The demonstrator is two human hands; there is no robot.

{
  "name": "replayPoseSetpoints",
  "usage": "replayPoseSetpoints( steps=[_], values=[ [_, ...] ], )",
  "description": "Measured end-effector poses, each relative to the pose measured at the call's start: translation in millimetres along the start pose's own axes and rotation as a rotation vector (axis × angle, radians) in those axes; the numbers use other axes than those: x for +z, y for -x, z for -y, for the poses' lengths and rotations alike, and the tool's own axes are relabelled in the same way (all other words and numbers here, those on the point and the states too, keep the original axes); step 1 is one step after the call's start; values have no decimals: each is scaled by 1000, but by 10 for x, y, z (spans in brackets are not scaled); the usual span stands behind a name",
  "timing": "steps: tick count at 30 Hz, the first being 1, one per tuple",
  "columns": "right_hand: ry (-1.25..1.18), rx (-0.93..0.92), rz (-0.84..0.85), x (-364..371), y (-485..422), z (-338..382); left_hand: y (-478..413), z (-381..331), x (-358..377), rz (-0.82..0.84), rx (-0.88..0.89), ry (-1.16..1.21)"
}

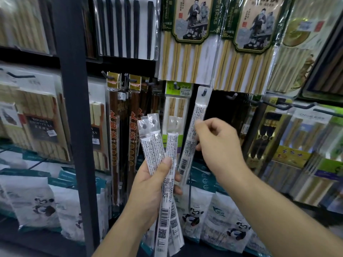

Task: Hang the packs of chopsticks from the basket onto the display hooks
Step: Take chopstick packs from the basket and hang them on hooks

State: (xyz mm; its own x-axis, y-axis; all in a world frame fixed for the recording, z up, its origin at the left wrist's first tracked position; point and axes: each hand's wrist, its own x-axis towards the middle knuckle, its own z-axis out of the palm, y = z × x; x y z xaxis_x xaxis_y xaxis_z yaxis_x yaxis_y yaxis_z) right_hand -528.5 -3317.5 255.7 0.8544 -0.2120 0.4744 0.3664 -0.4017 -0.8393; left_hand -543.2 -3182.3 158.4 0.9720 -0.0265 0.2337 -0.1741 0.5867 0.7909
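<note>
Partly hidden, right hand (pixel 219 145) grip around hooked pack (pixel 194 125); left hand (pixel 154 184) clutching spare packs (pixel 159 154)

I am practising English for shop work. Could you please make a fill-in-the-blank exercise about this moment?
1. The left hand holds a fan of ____ narrow packs.
2. The pack on the hook is pinched by the ____ hand.
3. The pouches on the lowest shelf show a cartoon ____.

Missing words: three; right; panda
</note>
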Motion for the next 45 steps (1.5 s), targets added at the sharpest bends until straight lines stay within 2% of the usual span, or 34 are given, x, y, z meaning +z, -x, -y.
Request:
replayPoseSetpoints(
  steps=[3, 9, 14, 19, 26, 38, 41, 45],
  values=[
    [9, -25, 156, 75, 120, -15, 11, 11, 6, 47, 15, -19],
    [-13, -53, 162, 99, 93, -19, 28, -8, 14, 83, 8, -41],
    [-206, -60, 26, 6, -66, 95, 5, 22, -25, 33, -19, -60],
    [-267, -56, -73, -63, -257, 208, -41, 78, -79, -16, -15, -168],
    [-239, -43, -115, -49, -357, 218, -73, 48, -120, 7, 25, -174],
    [-94, -18, -167, -65, -268, 52, -57, -80, -87, 39, -88, -16],
    [-66, -56, -71, -38, -107, 35, -57, -73, -95, 94, -115, 127],
    [85, -63, 225, 84, 75, 69, -37, -62, -88, 111, -60, 61]
  ],
)
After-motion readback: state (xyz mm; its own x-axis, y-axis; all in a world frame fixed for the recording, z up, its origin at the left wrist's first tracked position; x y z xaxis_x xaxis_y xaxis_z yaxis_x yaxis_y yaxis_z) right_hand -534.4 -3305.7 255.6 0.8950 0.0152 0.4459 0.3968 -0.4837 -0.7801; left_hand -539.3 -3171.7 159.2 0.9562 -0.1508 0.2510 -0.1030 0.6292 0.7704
